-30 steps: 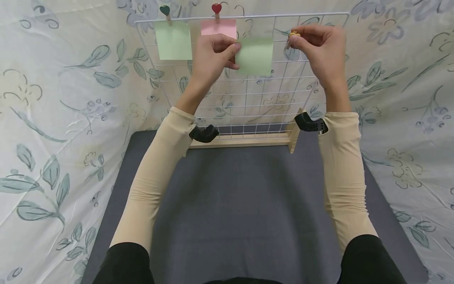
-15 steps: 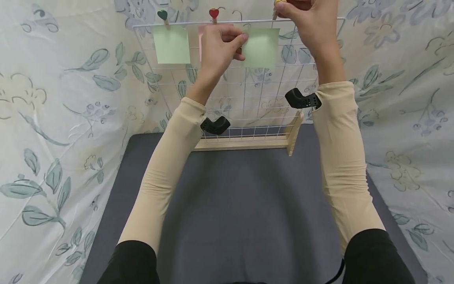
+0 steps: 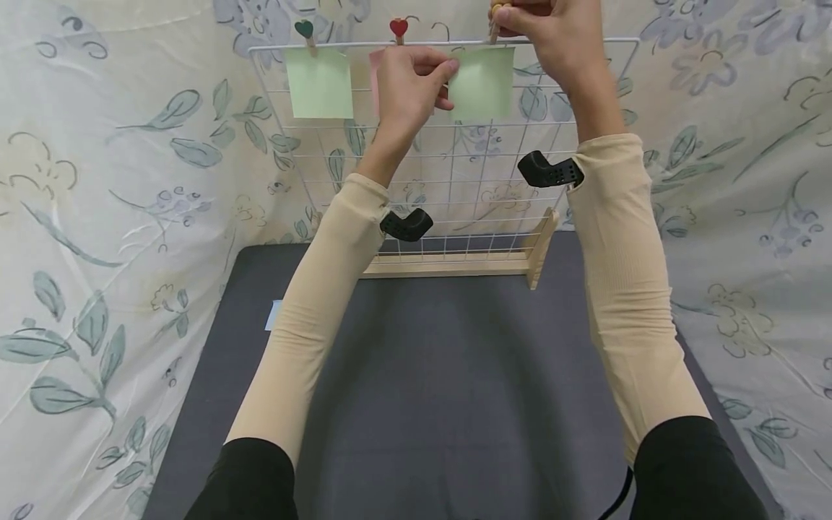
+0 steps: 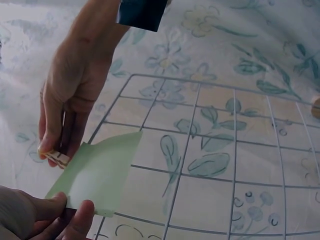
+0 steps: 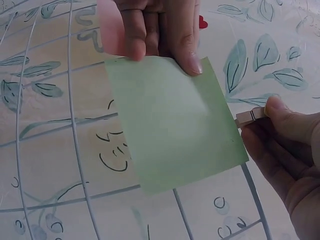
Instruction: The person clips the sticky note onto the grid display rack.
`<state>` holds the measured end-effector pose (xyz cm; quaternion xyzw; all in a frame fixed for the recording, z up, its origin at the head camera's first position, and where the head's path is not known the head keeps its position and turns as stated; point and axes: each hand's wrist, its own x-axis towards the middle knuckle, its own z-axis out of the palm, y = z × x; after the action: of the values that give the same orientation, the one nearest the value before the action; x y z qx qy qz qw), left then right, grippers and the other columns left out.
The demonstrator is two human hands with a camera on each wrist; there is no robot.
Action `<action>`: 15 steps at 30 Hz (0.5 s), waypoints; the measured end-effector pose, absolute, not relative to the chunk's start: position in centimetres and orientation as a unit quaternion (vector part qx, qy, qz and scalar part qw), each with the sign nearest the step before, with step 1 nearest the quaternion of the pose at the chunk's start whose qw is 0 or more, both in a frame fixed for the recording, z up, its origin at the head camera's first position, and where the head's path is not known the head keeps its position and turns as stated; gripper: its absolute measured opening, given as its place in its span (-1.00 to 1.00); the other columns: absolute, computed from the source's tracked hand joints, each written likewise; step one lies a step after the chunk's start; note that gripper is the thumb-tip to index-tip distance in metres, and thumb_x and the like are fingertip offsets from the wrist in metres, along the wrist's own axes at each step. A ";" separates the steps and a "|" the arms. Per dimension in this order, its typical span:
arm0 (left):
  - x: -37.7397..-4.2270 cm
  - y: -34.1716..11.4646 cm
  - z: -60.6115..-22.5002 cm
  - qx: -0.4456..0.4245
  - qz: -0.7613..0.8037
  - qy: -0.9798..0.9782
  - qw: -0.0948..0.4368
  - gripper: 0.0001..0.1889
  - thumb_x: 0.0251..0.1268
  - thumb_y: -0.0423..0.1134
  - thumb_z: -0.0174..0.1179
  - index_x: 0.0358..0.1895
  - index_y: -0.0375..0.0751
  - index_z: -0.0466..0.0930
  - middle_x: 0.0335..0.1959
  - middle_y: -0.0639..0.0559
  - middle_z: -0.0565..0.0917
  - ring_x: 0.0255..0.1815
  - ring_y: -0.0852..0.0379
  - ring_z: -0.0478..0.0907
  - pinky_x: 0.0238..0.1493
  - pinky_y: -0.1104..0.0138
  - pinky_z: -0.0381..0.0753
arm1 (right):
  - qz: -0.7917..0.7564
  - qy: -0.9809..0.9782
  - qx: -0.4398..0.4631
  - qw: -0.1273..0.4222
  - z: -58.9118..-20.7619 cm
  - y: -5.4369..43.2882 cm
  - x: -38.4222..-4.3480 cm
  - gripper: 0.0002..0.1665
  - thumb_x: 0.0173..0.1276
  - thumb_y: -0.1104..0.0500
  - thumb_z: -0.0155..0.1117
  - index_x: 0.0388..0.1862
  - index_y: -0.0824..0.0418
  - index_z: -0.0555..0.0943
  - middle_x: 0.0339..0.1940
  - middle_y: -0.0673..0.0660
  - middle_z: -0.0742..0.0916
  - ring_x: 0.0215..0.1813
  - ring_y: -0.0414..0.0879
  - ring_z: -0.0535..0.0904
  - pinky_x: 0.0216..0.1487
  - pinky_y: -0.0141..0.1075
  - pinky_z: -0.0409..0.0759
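Note:
My left hand [image 3: 409, 90] pinches the left edge of a green paper square [image 3: 482, 85], holding it against the front of a white wire grid [image 3: 481, 155] near the top bar. Between thumb and fingers my right hand [image 3: 562, 36] pinches a small wooden clothespin [image 3: 494, 30] with a yellow top. In the right wrist view the tip of the clothespin [image 5: 245, 118] is right at the top edge of the paper. Another green square [image 3: 320, 85] hangs from a green-heart clothespin [image 3: 304, 30]. A pink square [image 3: 375, 68], mostly behind my left hand, hangs under a red-heart clothespin [image 3: 399, 29].
The grid stands in a wooden base [image 3: 448, 269] at the back of a dark grey table [image 3: 422, 375]. A light blue piece [image 3: 273, 315] shows beside my left sleeve. Floral cloth [image 3: 130, 180] hangs behind and at both sides.
My right hand has moved up and left with the clothespin, from beside the paper to its top edge. My left hand has shifted slightly right with the green paper. The blue piece now shows.

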<state>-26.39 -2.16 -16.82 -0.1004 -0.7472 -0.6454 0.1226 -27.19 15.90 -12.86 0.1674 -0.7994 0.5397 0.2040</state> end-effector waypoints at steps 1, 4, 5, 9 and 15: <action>-26.4 -2.1 -16.8 -0.101 -0.645 -0.748 0.124 -0.82 0.29 -0.32 0.29 -0.13 -0.35 0.74 -0.33 -0.14 0.73 -0.66 0.17 0.58 -0.43 0.43 0.73 | 0.538 -0.801 0.167 0.203 -12.9 15.8 -27.2 -0.69 0.35 0.21 0.27 0.06 0.19 0.66 -0.02 0.08 0.71 0.03 -0.12 0.63 0.32 -0.44 0.47; -26.4 -2.0 -16.9 -0.099 -0.644 -0.748 0.126 -0.82 0.29 -0.32 0.29 -0.13 -0.35 0.74 -0.32 -0.14 0.73 -0.67 0.18 0.57 -0.44 0.43 0.73 | 0.530 -0.807 0.163 0.202 -12.9 15.6 -27.2 -0.69 0.35 0.20 0.26 0.06 0.21 0.67 -0.03 0.08 0.72 0.02 -0.12 0.62 0.32 -0.44 0.48; -26.4 -1.9 -16.9 -0.098 -0.644 -0.748 0.126 -0.82 0.29 -0.32 0.29 -0.13 -0.35 0.74 -0.31 -0.14 0.74 -0.67 0.18 0.57 -0.45 0.43 0.73 | 0.527 -0.810 0.159 0.200 -12.9 15.6 -27.2 -0.68 0.36 0.20 0.25 0.06 0.22 0.67 -0.03 0.07 0.72 0.02 -0.13 0.62 0.33 -0.44 0.47; -26.4 -1.7 -16.9 -0.099 -0.639 -0.752 0.131 -0.82 0.31 -0.32 0.28 -0.13 -0.36 0.74 -0.33 -0.14 0.73 -0.67 0.19 0.57 -0.46 0.44 0.73 | 0.494 -0.830 0.161 0.203 -12.9 15.5 -27.2 -0.67 0.38 0.20 0.23 0.07 0.27 0.67 -0.02 0.11 0.73 0.03 -0.15 0.63 0.32 -0.43 0.48; -26.4 -1.5 -17.0 -0.097 -0.623 -0.762 0.144 -0.82 0.35 -0.30 0.25 -0.12 -0.32 0.74 -0.38 -0.10 0.72 -0.68 0.21 0.56 -0.48 0.47 0.70 | 0.449 -0.849 0.172 0.219 -13.2 15.4 -27.5 -0.67 0.38 0.17 0.23 0.05 0.29 0.68 -0.01 0.13 0.74 0.04 -0.15 0.64 0.30 -0.44 0.50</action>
<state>-26.43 -1.52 -17.00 -0.0975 -0.7624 -0.6234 0.1436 -27.52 15.36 -13.16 0.1721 -0.8489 0.4493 0.2188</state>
